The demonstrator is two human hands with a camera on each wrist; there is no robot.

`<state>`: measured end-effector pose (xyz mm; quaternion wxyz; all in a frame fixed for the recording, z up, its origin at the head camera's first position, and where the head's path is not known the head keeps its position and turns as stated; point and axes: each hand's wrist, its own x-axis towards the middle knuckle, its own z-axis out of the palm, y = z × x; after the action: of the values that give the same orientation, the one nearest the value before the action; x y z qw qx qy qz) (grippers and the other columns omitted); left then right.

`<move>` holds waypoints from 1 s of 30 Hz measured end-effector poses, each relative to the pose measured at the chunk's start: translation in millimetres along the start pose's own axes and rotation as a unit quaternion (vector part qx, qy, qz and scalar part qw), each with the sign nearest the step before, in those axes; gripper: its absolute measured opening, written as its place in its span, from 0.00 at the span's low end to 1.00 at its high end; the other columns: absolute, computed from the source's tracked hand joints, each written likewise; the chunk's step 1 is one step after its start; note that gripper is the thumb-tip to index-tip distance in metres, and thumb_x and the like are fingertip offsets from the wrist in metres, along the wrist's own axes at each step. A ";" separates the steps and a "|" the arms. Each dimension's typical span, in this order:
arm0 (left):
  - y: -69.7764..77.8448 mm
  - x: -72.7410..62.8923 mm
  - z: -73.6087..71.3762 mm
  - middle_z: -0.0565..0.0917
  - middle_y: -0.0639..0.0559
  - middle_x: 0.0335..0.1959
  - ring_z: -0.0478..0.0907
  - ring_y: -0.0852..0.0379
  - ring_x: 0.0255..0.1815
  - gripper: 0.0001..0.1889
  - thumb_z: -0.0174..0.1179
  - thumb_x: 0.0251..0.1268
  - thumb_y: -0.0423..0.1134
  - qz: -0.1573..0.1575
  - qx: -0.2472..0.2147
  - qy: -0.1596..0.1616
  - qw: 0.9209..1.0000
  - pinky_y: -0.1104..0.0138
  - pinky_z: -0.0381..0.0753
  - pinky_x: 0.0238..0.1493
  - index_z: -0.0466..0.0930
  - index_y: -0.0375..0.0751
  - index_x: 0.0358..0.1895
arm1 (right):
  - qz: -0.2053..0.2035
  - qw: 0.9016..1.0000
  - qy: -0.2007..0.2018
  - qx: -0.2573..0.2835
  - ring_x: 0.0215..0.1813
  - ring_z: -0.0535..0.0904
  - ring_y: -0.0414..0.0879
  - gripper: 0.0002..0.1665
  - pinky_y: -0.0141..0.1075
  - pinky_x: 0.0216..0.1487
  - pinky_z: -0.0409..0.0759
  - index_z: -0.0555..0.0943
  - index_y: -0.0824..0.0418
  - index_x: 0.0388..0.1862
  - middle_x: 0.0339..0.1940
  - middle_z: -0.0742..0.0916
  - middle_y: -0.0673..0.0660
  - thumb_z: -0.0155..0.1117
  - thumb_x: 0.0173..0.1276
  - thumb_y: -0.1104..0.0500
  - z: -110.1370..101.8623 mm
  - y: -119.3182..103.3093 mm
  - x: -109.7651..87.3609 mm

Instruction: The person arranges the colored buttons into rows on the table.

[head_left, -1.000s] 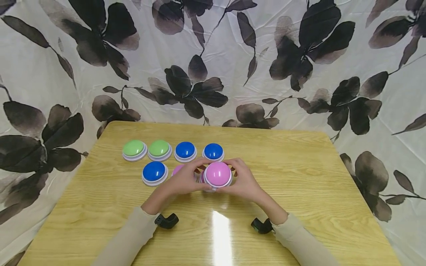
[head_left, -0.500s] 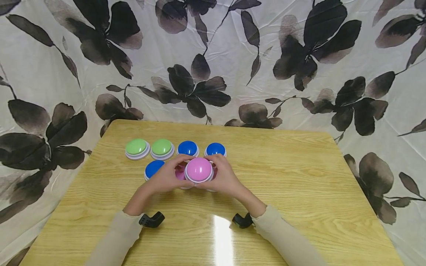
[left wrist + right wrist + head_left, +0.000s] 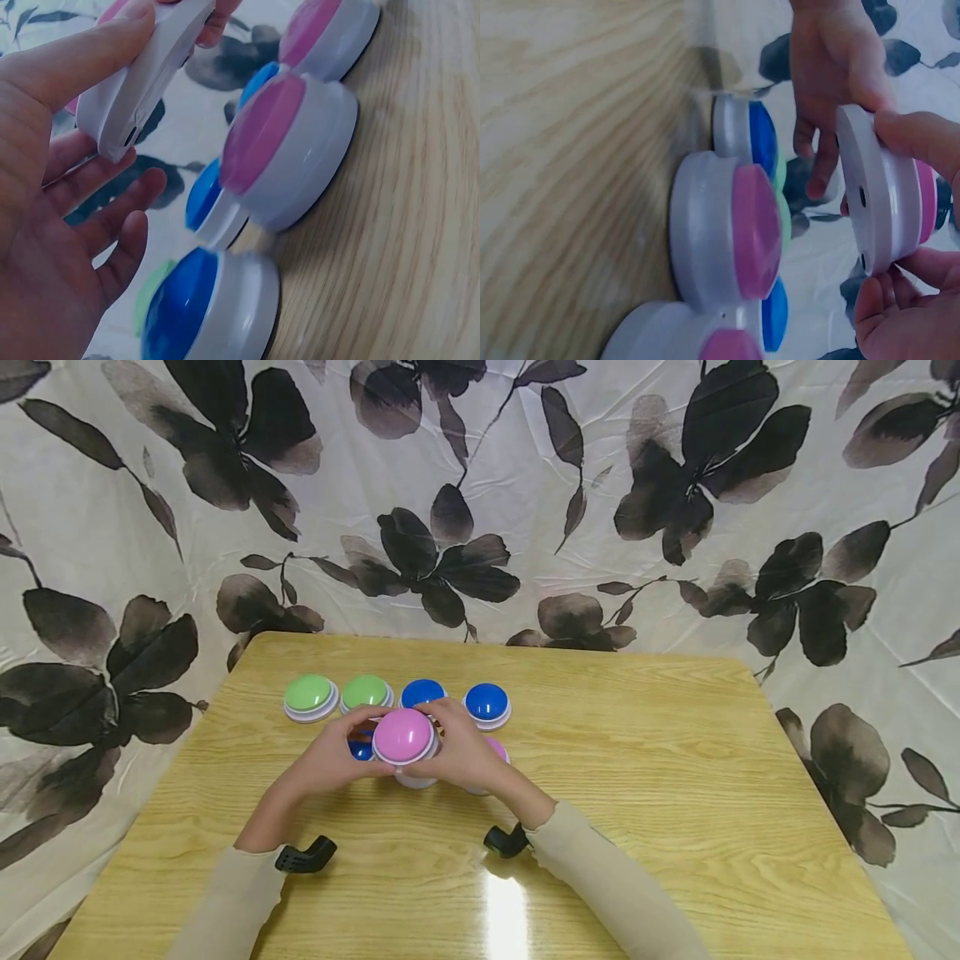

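Raised off the table, a pink dome push button [image 3: 402, 735] with a white base is held between both hands. My left hand [image 3: 333, 756] grips its left side, the thumb lying along the white rim [image 3: 120, 90] in the left wrist view, other fingers loosely bent. On the opposite side my right hand [image 3: 465, 752] pinches it between thumb and fingers; the right wrist view shows the base's underside [image 3: 862, 195] with small dark holes. Beneath stand two more pink buttons, one mostly hidden [image 3: 262, 146], the other by my right wrist [image 3: 498, 748]. A blue button [image 3: 361, 748] shows behind my left fingers.
A back row holds two green buttons [image 3: 307, 693] and two blue buttons [image 3: 487, 702]. They stand on a wooden table [image 3: 637, 760] with a floral cloth [image 3: 562, 527] hanging behind it. Black wrist cameras [image 3: 306, 856] jut from both sleeves.
Both hands have carried the raised pink button leftward, from above the right end of the front row to beside the blue one. The right-hand pink button on the table has come partly into view.
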<state>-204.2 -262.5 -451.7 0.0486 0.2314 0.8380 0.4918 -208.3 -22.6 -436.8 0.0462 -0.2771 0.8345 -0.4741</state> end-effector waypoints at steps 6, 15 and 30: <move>-4.8 -10.3 -15.2 0.74 0.49 0.60 0.73 0.48 0.57 0.39 0.77 0.49 0.41 -0.011 0.004 0.012 1.000 0.47 0.71 0.57 0.69 0.45 0.67 | -0.008 0.999 -0.023 -0.021 0.54 0.71 0.40 0.48 0.33 0.52 0.75 0.73 0.59 0.65 0.55 0.75 0.50 0.83 0.45 0.50 6.1 -8.1 15.2; -17.2 -25.6 -37.0 0.74 0.48 0.61 0.73 0.56 0.54 0.40 0.76 0.50 0.38 -0.011 0.042 0.039 0.998 0.64 0.74 0.53 0.68 0.42 0.68 | -0.030 0.996 -0.047 -0.070 0.51 0.71 0.40 0.46 0.28 0.48 0.73 0.75 0.60 0.63 0.52 0.76 0.52 0.83 0.45 0.47 25.8 -17.3 44.6; -37.9 -48.4 -68.1 0.72 0.43 0.62 0.70 0.57 0.56 0.40 0.74 0.53 0.38 -0.052 0.050 0.076 0.994 0.69 0.74 0.51 0.65 0.40 0.70 | -0.024 0.993 -0.081 -0.086 0.47 0.71 0.37 0.50 0.22 0.42 0.72 0.74 0.60 0.65 0.50 0.76 0.50 0.82 0.45 0.43 63.7 -28.4 87.1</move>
<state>-195.1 -353.7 -456.0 -0.0013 0.1514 0.8738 0.4622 -248.1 -126.8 -432.2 0.0780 -0.3378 0.8587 -0.3775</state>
